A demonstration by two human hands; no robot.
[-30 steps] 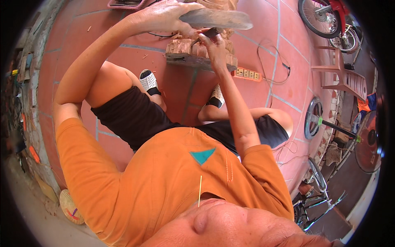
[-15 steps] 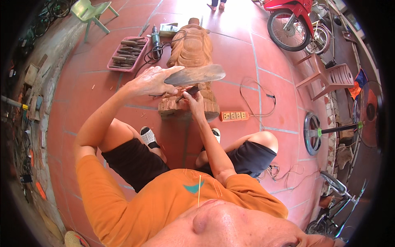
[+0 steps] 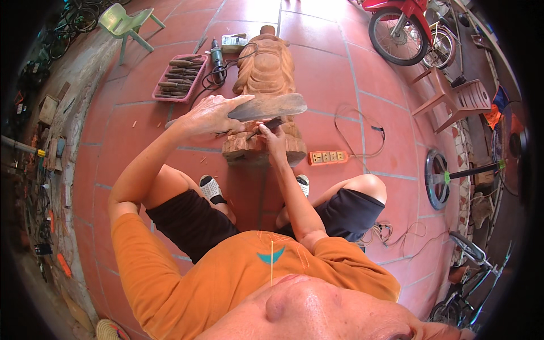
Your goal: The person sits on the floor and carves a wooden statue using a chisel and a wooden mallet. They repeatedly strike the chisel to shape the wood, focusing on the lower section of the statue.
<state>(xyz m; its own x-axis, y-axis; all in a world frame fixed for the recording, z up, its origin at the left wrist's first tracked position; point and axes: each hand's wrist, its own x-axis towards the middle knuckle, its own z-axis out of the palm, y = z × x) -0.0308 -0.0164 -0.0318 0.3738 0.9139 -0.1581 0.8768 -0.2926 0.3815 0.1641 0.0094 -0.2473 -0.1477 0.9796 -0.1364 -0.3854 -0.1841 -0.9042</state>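
My left hand is closed round the grip end of a flat, worn wooden mallet, held level across the lower part of a carved wooden statue. Just below the mallet, my right hand grips a chisel by its dark handle. The chisel's thin blade slants down and left to the statue's rough base; whether its tip touches the wood is too small to tell. The statue lies on its length, base toward me, between my feet and the far floor.
Left of the statue are a pink tray of chisels and a corded green power tool. An orange power strip with its cable lies right of the base. Farther right stand a pink chair, a fan and a red motorbike.
The mallet has come slightly lower and left, closer to the chisel handle. The view has shifted a little, and a person's feet at the far top edge have mostly left it.
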